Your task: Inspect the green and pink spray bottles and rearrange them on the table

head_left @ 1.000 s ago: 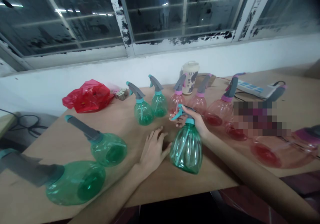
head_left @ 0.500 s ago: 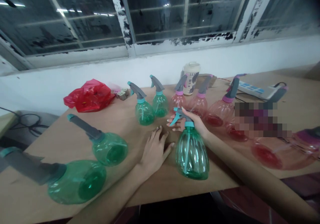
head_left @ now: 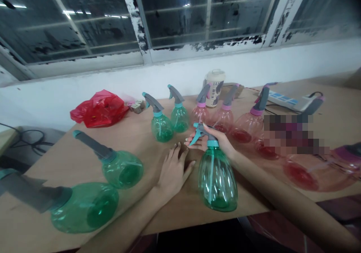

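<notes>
My right hand (head_left: pixel 224 142) grips the grey spray head of a green spray bottle (head_left: pixel 217 179), its fingers behind the teal trigger and its thumb on top. The clear ribbed body hangs slightly tilted near the table's front edge, with a tube visible inside. My left hand (head_left: pixel 174 169) lies flat on the table to the left of that bottle, fingers stretched out, holding nothing. Two more green spray bottles (head_left: pixel 162 128) (head_left: pixel 179 118) stand just beyond my hands. To the left are another green spray bottle (head_left: pixel 122 169) and a nearer green spray bottle (head_left: pixel 84 208).
Several pink spray bottles (head_left: pixel 247 127) form a curve on the right of the wooden table (head_left: pixel 158 224). A red plastic bag (head_left: pixel 100 108) lies at the back left. A printed cup (head_left: pixel 216 89) and a white power strip (head_left: pixel 284 99) are near the wall. Part of the right side is pixelated.
The green spray bottle in my right hand has come down and slightly nearer to me, its base swinging a little right. My left hand stays flat on the table.
</notes>
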`<action>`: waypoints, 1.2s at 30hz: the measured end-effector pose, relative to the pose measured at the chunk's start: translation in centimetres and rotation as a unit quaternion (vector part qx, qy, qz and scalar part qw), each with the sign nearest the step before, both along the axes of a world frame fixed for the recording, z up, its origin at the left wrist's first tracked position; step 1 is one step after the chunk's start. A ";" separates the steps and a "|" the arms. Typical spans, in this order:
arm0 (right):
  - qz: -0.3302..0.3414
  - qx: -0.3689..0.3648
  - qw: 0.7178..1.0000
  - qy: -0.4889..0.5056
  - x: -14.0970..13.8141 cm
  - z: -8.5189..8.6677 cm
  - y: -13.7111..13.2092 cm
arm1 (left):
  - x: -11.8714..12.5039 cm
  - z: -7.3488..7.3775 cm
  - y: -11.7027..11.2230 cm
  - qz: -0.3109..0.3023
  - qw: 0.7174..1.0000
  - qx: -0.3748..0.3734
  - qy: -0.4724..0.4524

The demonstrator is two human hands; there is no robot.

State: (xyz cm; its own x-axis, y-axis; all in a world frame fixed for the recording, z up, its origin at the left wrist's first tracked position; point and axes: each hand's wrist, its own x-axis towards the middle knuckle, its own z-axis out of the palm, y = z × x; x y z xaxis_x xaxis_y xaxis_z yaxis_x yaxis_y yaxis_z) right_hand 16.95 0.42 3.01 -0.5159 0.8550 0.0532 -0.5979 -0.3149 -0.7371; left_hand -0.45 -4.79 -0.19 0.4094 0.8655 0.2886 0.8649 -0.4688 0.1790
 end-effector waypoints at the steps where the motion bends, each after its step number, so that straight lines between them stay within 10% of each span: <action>1: -0.006 -0.002 1.000 -0.002 0.0 0.0 0.0 | 0.0 -0.1 0.0 0.002 1.000 0.000 0.005; 36: -0.020 0.039 0.999 -0.026 0.1 0.3 0.0 | -0.2 0.3 -0.1 -0.007 0.999 0.010 0.050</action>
